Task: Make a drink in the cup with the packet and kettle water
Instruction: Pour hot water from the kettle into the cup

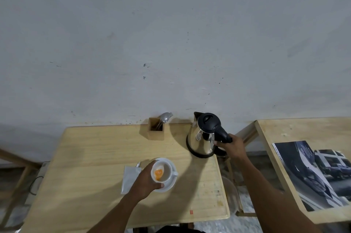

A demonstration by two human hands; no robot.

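Left hand (146, 181) cupped the cup (161, 173); right hand (232, 146) gripped the kettle (204, 136) handle.
The packet (130, 177) lay half hidden behind the left hand.

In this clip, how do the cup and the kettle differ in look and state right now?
The cup is small, white and open-topped, with orange powder in it; the kettle is taller, shiny steel with a black closed lid. The cup sits on a white saucer near the table's front; the kettle stands at the back by the wall. The left hand wraps the cup's side; the right hand grips the kettle's handle. Both stand upright on the table.
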